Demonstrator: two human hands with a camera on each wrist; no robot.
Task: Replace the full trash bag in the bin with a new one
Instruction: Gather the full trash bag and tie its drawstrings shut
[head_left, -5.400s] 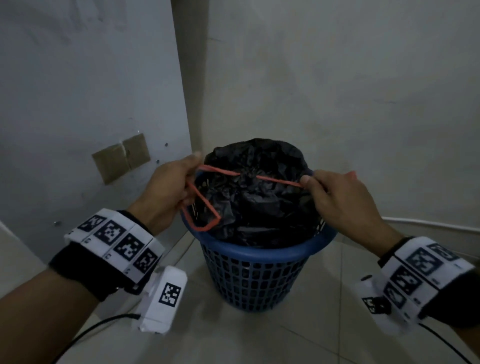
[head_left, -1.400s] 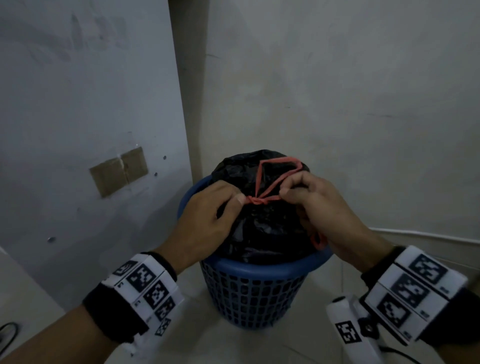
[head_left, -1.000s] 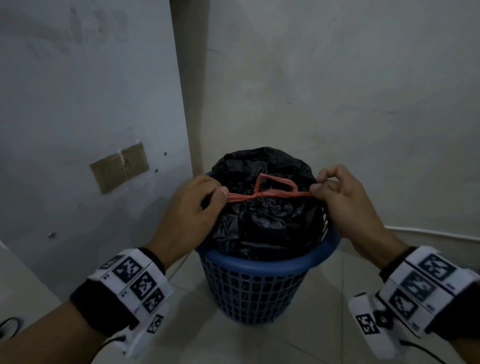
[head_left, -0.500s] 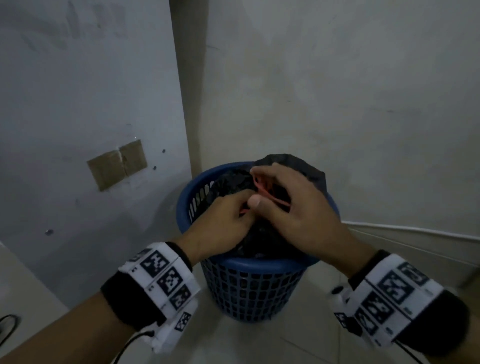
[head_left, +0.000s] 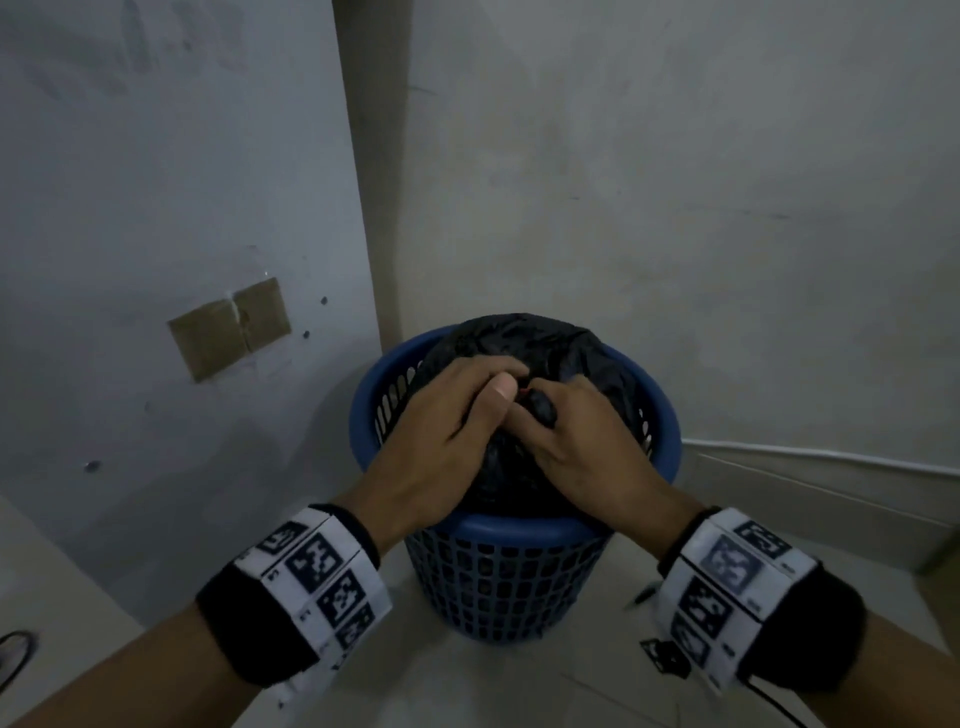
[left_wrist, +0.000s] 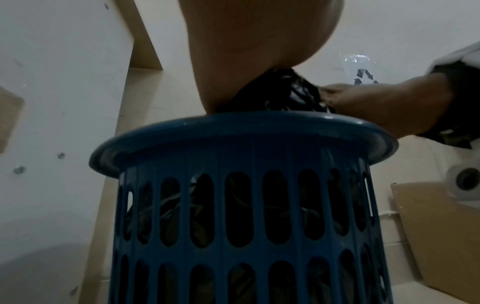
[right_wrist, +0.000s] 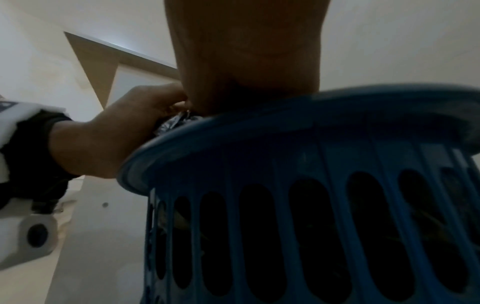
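A blue slotted bin stands on the floor in the corner, filled by a black trash bag. Both hands sit together on the bag's gathered top. My left hand curls over it with the thumb pressed at the centre. My right hand pinches a bunch of black plastic beside that thumb. Only a speck of the red drawstring shows between the fingers. The left wrist view shows the bin's rim, the bag and the right hand. In the right wrist view the left hand reaches over the rim.
Walls close in behind and to the left of the bin; a brown tape patch is on the left wall. A white cable runs along the right wall's base. A cardboard box stands at the right. Pale tiled floor lies in front.
A second ago the hands pulled the red drawstring apart sideways. They have since come together on the bag's top, and the drawstring is now almost hidden under the fingers.
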